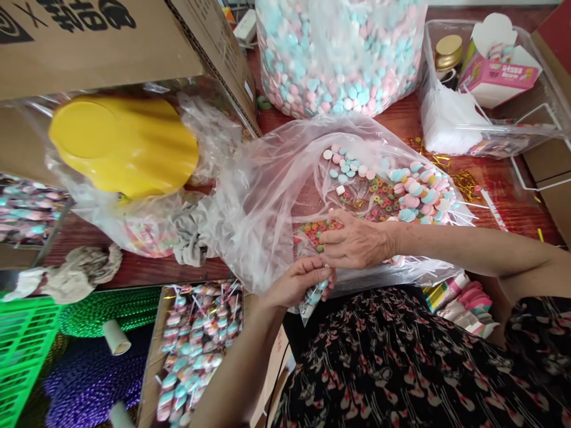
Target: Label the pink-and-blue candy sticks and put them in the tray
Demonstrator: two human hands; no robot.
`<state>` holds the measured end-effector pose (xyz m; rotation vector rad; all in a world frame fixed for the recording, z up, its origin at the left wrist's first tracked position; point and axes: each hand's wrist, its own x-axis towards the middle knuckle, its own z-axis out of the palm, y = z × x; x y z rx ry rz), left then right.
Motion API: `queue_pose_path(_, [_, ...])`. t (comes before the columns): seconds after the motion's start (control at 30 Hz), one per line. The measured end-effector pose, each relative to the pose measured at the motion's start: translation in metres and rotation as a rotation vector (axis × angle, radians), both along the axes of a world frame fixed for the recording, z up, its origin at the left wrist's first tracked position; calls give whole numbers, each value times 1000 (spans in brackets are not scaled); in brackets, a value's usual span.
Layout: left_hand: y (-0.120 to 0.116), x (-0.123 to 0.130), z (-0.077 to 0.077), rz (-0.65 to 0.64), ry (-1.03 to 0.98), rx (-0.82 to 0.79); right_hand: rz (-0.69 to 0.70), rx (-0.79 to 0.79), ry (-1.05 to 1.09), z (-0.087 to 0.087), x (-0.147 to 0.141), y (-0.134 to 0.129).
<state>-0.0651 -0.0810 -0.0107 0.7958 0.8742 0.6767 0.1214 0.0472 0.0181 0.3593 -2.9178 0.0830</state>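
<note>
My left hand (pixel 301 280) is closed on a small clear bag (pixel 315 297) with blue and white marshmallows inside, over the table's front edge. Close above it is my right hand (pixel 354 241), palm down, thumb apart and fingers stretched toward the small coloured ring candies (pixel 314 232). Nothing shows in its fingers, though their undersides are hidden. The rings lie on a spread clear plastic sheet (pixel 263 196). Loose pink, blue and white marshmallows (pixel 348 166) lie behind them. To the right is a pile of marshmallow skewers (pixel 422 193) with white sticks, partly covered by my right forearm.
A large bag of marshmallows (pixel 339 59) stands at the back. Left are a yellow tub (pixel 125 145) and a cardboard box (pixel 89 47). A clear plastic bin (pixel 513 134) sits back right. Below the table is a carton of wrapped skewers (pixel 196 345) beside a green basket (pixel 27 351).
</note>
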Motion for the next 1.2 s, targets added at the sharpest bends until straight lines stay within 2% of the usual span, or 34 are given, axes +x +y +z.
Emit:
queue_pose_path(0.07, [-2,-3,1,-5,282,219,-73,-86,-131,-2,-7,0])
queue_pose_path(0.17, [-1,-4,2,133,741,621,-281,-329,-383,-1,-21,7])
queue_pose_path(0.2, [1,-4,1,178,858,708,-325,-416,-446,0,-28,12])
queue_pose_path(0.27, [9,-6,-1,232,983,773,-360,-569,-522,2,-43,26])
queue_pose_path(0.33, [24,-14,-6,285,947,717,-391,-692,-561,3,-58,47])
queue_pose_path(0.4, [42,-26,-12,387,822,567,-459,-787,-560,-1,-73,72])
queue_pose_path(0.47, [59,-41,-18,539,718,381,-558,-784,-488,-8,-85,96])
queue_pose_path(0.57, [76,-59,-22,757,638,223,-631,-564,-405,-20,-98,119])
queue_pose_path(0.7, [78,-65,-20,932,557,165,-696,-268,-405,-33,-111,118])
queue_pose_path(0.87, [68,-57,-8,1027,344,120,-687,-226,-393,-44,-126,108])
queue_pose_path(0.97, [59,-54,0,1057,222,130,-690,-237,-377,-43,-129,112])
queue_pose_path(1.07, [47,-50,8,1063,122,119,-667,-269,-345,-31,-116,121])
queue_pose_path(1.2, [33,-36,9,1013,82,25,-620,-294,-342,-6,-73,134])
